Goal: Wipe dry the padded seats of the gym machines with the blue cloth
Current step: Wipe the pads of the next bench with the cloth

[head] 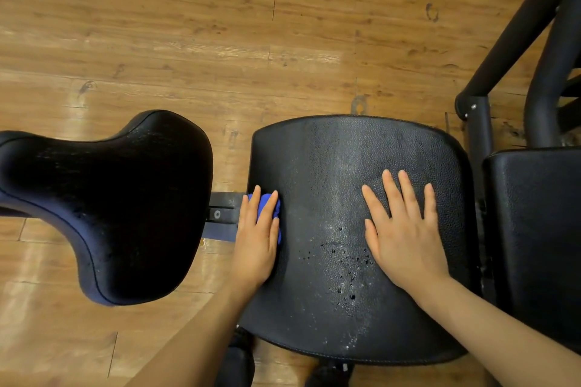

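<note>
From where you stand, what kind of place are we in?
Most likely a gym. The black padded seat under both hands, a contoured pad beside it and the black tubular machine frame on a wood-plank floor all suggest exercise equipment. Water droplets sit on the seat.

Wood-plank floor (157,41) in warm brown, scuffed and knotted, with pale glare patches at left; black tubular machine frame (515,41) rises at upper right; a bolted black bracket (221,214) shows between the pads.

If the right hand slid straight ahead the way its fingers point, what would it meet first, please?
Only more of the padded seat: the right hand lies flat on it, and the pad's far edge comes next, then wooden floor beyond and lower.
</note>
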A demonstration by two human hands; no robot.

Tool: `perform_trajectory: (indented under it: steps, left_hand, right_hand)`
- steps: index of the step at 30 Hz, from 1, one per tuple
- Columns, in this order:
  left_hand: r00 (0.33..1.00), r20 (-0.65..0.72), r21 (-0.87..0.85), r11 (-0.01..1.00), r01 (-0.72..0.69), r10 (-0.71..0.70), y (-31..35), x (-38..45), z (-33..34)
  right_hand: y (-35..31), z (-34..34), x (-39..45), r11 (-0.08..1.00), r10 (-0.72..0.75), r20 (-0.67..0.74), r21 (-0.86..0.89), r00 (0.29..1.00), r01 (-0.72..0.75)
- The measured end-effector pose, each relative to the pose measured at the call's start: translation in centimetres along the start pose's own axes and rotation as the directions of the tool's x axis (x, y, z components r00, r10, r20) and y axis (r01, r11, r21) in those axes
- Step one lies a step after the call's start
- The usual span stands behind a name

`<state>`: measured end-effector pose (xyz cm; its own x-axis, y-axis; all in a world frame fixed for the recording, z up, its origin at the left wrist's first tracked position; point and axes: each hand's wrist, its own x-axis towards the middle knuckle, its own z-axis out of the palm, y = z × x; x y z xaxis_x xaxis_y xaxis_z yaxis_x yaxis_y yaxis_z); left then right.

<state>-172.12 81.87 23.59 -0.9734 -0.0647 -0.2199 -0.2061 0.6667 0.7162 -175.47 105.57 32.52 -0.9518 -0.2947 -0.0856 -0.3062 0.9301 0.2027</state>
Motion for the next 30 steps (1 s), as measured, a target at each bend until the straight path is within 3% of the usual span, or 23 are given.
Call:
perform_trajectory:
  steps: [9, 23, 30]
  left_hand:
    - [0.999, -0.020, 0.008, 1.000, -0.025, 0.025, 1.9, 5.4, 0.0]
    - [0.999, -0.008, 0.035, 0.998, -0.053, 0.053, -0.1, -3.1, 0.9]
    - [0.997, -0.057, 0.032, 0.998, -0.047, 0.049, 1.4, -0.5, 1.2]
  right_hand:
    - [0.0, 0.0, 0.0, 1.000, -0.003, 0.018, 0.004, 1.000, 0.003]
    - [0.0, 0.0, -0.1, 1.000, 0.005, -0.003, 0.030, 1.000, -0.005]
    - [0.0, 0.0, -0.1, 1.000, 0.004, 0.012, 0.018, 1.000, -0.004]
